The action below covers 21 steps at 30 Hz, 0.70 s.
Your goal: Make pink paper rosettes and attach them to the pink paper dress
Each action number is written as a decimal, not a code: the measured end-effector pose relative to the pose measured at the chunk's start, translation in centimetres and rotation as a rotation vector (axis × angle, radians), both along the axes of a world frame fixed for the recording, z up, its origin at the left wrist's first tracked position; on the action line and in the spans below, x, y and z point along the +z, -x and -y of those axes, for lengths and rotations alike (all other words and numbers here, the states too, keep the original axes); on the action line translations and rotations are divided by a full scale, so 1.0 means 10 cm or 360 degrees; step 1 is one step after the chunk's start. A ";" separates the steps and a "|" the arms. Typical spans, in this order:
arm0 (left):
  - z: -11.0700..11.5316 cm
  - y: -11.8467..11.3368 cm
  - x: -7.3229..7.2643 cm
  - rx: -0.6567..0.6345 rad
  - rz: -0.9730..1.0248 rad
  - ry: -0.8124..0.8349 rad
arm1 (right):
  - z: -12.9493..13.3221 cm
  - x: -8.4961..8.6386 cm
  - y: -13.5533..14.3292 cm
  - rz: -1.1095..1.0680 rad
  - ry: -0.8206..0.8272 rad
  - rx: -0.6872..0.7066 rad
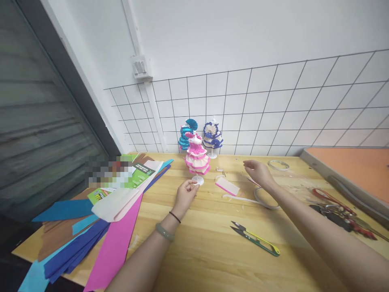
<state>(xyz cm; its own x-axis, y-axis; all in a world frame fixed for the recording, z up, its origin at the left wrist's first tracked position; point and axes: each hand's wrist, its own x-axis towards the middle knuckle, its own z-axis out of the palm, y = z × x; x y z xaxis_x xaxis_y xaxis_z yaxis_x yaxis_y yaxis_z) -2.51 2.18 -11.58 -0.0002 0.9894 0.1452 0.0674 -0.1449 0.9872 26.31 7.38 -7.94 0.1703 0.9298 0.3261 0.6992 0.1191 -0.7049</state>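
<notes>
So, quick tally from the counter [194, 251]: three mini dresses on stands, meaning one teal dress [184, 138], one pink-and-white dress [197, 158] and one navy-and-cream dress [212, 140]. Also two bare hands, so one left hand [184, 195] plus one right hand [259, 172]. Just one pair of thread snips [258, 240], two coils [278, 169], one pink-edged strip [227, 186], one fuchsia sheet [117, 243], one jade bangle [165, 232], one black hair tie [175, 217] and one wall switch box [140, 67]. Too much overlap to count the dark blue strips [79, 249], lol.
</notes>
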 end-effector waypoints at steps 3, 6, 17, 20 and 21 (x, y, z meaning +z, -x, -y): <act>-0.02 0.01 -0.02 0.0031 0.0046 -0.0068 | 0.14 -0.05 0.02 0.0017 0.0018 0.0059; -0.05 0.02 -0.04 0.0057 0.0093 -0.0078 | 0.48 -0.11 0.13 0.0113 0.0064 0.0294; -0.08 0.12 0.08 0.0318 0.0147 -0.0147 | 1.69 -0.31 0.30 0.0613 0.0240 0.0834; -0.11 0.17 0.17 0.0514 0.0104 -0.0331 | 1.75 -0.42 0.28 0.0610 0.0192 0.0762; -0.13 0.19 0.20 0.0567 0.0099 -0.0383 | 1.76 -0.44 0.28 0.0603 0.0180 0.0754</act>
